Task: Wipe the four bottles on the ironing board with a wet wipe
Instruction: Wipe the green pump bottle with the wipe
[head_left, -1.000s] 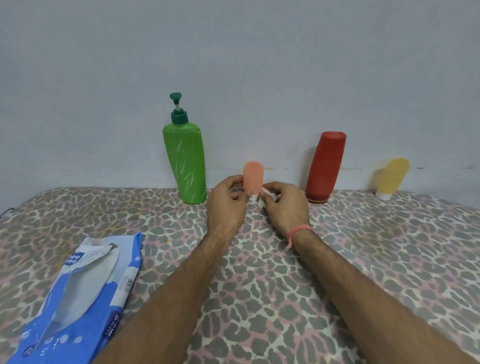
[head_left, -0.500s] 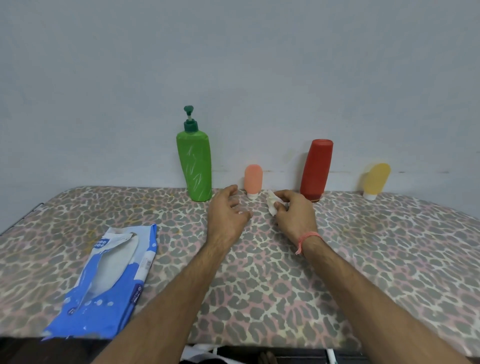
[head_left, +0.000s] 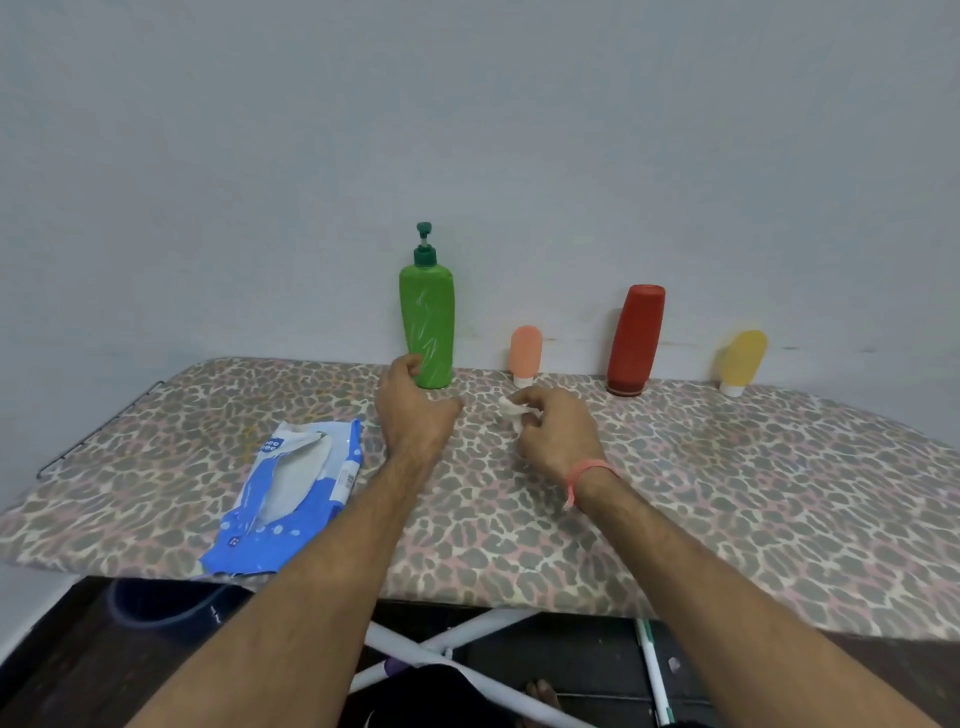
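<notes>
Four bottles stand along the wall at the back of the leopard-print ironing board (head_left: 727, 493): a green pump bottle (head_left: 427, 322), a small peach bottle (head_left: 525, 353), a red bottle (head_left: 636, 338) and a small yellow bottle (head_left: 742, 361). My left hand (head_left: 413, 410) hovers just left of the green bottle's base, fingers loosely curled, holding nothing. My right hand (head_left: 556, 434) pinches a crumpled white wet wipe (head_left: 511, 410) in front of the peach bottle.
A blue wet-wipe pack (head_left: 291, 499) lies open on the board's left part. The board's near edge shows white crossed legs (head_left: 441, 654) and dark floor below. A plain wall rises right behind the bottles.
Both hands let go of the peach bottle, which now stands by the wall. My left hand moved left toward the green bottle. My right hand drew back with the wipe. The camera pulled back.
</notes>
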